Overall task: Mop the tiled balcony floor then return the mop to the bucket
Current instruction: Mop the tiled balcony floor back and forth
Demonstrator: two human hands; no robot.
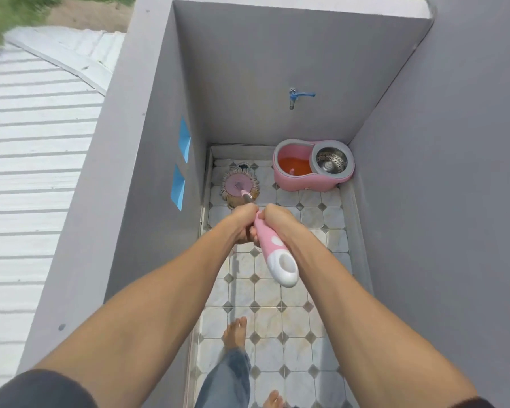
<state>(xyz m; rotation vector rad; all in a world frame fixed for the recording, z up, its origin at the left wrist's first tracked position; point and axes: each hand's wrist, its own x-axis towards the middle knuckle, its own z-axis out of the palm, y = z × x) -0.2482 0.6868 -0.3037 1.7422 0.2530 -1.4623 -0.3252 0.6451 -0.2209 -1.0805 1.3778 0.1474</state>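
- Two hands clenched on the pink mop handle (270, 245): left hand (243, 223), then right hand (277, 220).
- Mop head (239, 188) flat on the tiled floor (295, 293), far-left corner; mopping judged underway.
- Bucket (312, 169) far right, apart from the mop; return not yet made.

Both hands (258, 223) grip pink mop handle (273, 251); mop head (239, 188) on tiled floor (295, 293), bucket (312, 169) apart.

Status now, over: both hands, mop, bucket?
Left hand and right hand shut on mop handle. Mop head on tiles, far left corner. Bucket far right, apart from mop. Nothing between.
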